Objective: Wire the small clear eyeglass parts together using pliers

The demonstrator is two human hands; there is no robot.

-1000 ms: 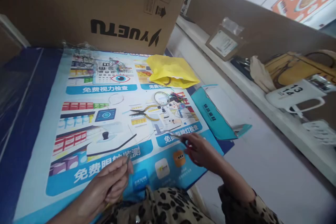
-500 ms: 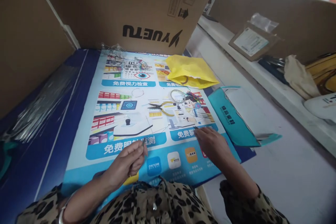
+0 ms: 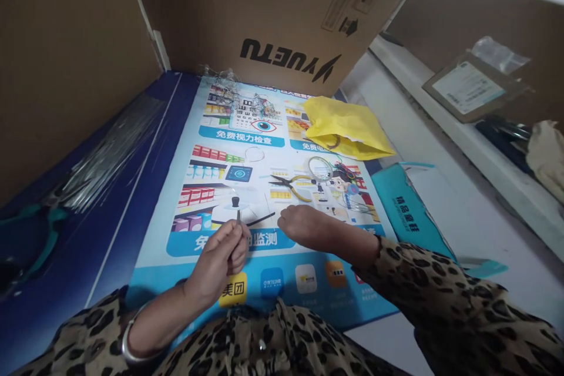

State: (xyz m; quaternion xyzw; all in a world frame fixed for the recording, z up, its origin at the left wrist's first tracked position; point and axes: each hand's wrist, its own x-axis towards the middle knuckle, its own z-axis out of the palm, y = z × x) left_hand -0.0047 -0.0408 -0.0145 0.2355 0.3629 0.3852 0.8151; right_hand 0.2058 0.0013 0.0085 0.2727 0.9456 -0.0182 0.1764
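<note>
My left hand (image 3: 222, 255) is closed in a pinch on a thin grey metal piece (image 3: 238, 217) that sticks up above my fingertips. My right hand (image 3: 302, 226) rests knuckles-up on the printed blue poster (image 3: 211, 135), fingers curled under toward the left hand; whatever it holds is hidden. Yellow-handled pliers (image 3: 293, 183) lie on the poster just beyond my right hand. A small wire ring (image 3: 320, 167) and a bunch of coloured beads (image 3: 348, 175) lie next to the pliers. A thin clear ring (image 3: 254, 154) lies farther left.
A large YUETU cardboard box (image 3: 273, 17) stands behind the poster. A yellow bag (image 3: 348, 126) and a teal pouch (image 3: 408, 214) lie at right. Clear plastic packets (image 3: 106, 155) lie at left on the blue surface. A shelf (image 3: 462, 153) with a parcel (image 3: 467, 88) runs along the right.
My right hand moved left and back across the poster toward my left hand. The left hand lifted the metal piece slightly. The view swung left and down.
</note>
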